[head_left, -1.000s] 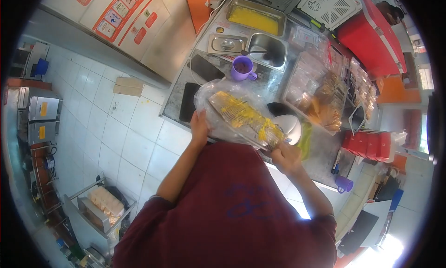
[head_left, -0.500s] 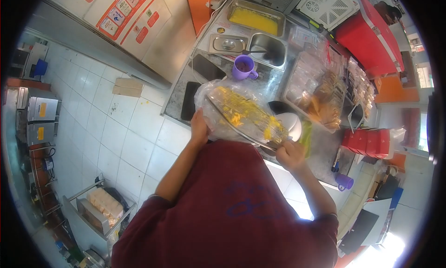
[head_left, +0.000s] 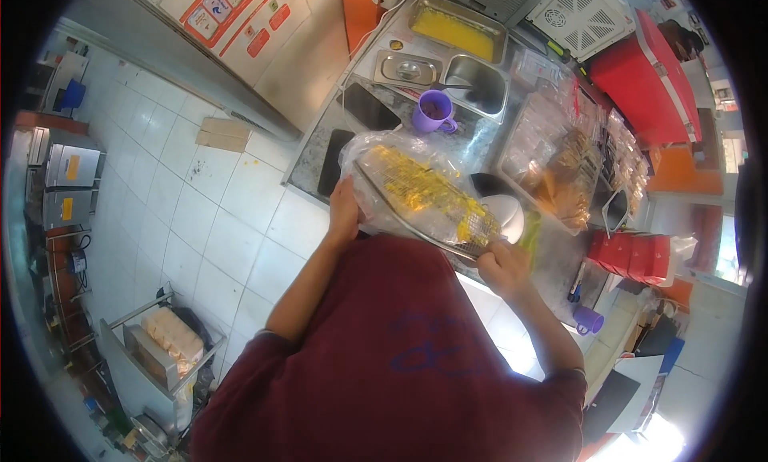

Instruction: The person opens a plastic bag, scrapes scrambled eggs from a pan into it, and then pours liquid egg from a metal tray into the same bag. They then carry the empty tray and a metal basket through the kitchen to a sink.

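My right hand (head_left: 502,266) is closed at the near right end of a long wire mesh strainer (head_left: 424,192). Yellow food bits lie along its mesh, and a metal rim runs down its near side. Beneath and around the strainer spreads a clear plastic bag (head_left: 370,148). My left hand (head_left: 346,212) grips the bag's left side, close to the strainer's far end; its fingertips are partly hidden by plastic. A white rounded bowl (head_left: 506,214) sits just beyond my right hand, partly covered by the mesh.
On the counter stand a purple mug (head_left: 432,116), two dark phone-like slabs, a metal lid (head_left: 408,68) and a steel pan of yellow food (head_left: 454,34). Bagged goods (head_left: 564,162) fill the right side. Another purple mug (head_left: 588,320) is near the counter's right edge.
The whole view has shifted slightly, moving the counter things right and down. The strainer's mesh now faces the camera a little differently. Both hands keep their holds.
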`<act>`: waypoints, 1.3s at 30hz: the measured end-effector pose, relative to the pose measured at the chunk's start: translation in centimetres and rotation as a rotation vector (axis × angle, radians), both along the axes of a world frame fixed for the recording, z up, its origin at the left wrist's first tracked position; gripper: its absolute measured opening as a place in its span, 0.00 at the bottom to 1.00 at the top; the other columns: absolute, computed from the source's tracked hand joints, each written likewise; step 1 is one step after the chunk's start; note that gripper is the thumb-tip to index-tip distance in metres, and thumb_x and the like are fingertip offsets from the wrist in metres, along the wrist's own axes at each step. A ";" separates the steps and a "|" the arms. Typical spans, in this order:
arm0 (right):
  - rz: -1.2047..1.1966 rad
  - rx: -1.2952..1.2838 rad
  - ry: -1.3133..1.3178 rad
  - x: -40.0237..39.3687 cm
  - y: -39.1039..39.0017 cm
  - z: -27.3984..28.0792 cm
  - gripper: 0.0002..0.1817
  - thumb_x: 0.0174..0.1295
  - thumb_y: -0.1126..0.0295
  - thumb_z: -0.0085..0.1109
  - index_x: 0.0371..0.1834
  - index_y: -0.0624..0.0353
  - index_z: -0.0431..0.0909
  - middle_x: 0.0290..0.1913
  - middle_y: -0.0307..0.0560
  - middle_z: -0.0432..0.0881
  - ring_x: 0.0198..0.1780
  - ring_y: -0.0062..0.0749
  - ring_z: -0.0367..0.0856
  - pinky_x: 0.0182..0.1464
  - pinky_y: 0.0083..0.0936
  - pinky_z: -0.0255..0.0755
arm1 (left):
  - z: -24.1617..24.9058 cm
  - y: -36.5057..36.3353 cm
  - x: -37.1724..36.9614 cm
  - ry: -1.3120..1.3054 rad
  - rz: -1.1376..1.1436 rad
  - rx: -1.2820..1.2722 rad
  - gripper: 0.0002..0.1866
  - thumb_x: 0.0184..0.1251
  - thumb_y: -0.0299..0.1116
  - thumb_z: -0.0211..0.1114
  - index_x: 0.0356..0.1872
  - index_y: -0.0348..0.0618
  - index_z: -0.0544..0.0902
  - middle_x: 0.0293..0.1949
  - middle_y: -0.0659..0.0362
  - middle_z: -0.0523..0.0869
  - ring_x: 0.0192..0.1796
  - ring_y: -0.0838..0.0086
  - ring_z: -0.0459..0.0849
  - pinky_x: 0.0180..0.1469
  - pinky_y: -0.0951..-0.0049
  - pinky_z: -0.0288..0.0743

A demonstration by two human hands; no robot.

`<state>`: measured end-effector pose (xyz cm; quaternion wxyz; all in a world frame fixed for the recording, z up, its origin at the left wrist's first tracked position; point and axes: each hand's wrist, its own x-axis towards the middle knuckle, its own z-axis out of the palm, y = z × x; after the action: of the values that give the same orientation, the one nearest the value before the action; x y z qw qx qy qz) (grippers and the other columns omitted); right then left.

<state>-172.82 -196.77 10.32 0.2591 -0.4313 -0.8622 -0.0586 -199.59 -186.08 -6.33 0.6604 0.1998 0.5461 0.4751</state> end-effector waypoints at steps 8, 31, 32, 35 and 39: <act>-0.059 -0.169 -0.117 -0.6 1.1 1.6 0.09 0.43 0.72 0.59 0.24 0.52 0.67 0.22 0.40 0.67 0.20 0.31 0.73 0.17 0.30 0.63 | 2.4 0.0 -0.1 0.096 -0.078 -0.012 0.19 0.75 0.43 0.48 0.53 0.39 0.75 0.28 0.63 0.75 0.29 0.78 0.76 0.29 0.78 0.73; -0.067 -0.127 -0.317 -4.5 3.1 2.5 0.07 0.52 0.71 0.56 0.31 0.47 0.68 0.21 0.35 0.65 0.18 0.22 0.71 0.13 0.24 0.60 | 1.3 0.6 -0.1 0.020 -0.104 0.065 0.21 0.76 0.42 0.46 0.58 0.36 0.74 0.40 0.57 0.80 0.35 0.78 0.78 0.38 0.79 0.73; -0.031 -0.103 -0.352 -4.4 3.0 1.5 0.07 0.52 0.71 0.56 0.31 0.47 0.68 0.21 0.35 0.65 0.18 0.22 0.71 0.13 0.23 0.59 | 1.7 0.5 -0.3 0.032 -0.129 0.058 0.21 0.76 0.41 0.46 0.58 0.35 0.74 0.42 0.56 0.80 0.39 0.77 0.78 0.43 0.78 0.72; -0.056 -0.101 -0.357 -4.3 3.0 2.8 0.08 0.51 0.71 0.56 0.31 0.46 0.68 0.22 0.35 0.65 0.19 0.21 0.70 0.13 0.22 0.58 | 1.9 0.7 -0.5 0.053 -0.154 -0.023 0.22 0.76 0.42 0.46 0.58 0.34 0.74 0.43 0.56 0.81 0.42 0.76 0.78 0.47 0.77 0.73; -0.011 -0.064 -0.414 -3.9 3.4 1.3 0.09 0.50 0.70 0.57 0.31 0.45 0.67 0.22 0.34 0.65 0.21 0.21 0.71 0.13 0.22 0.60 | 1.3 0.7 -0.5 0.096 -0.166 0.047 0.21 0.76 0.44 0.47 0.56 0.38 0.75 0.34 0.60 0.78 0.30 0.78 0.76 0.32 0.79 0.74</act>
<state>-176.76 -193.38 11.65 0.0621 -0.4227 -0.8961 -0.1202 -200.13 -185.42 -5.07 0.6656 0.2822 0.5475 0.4214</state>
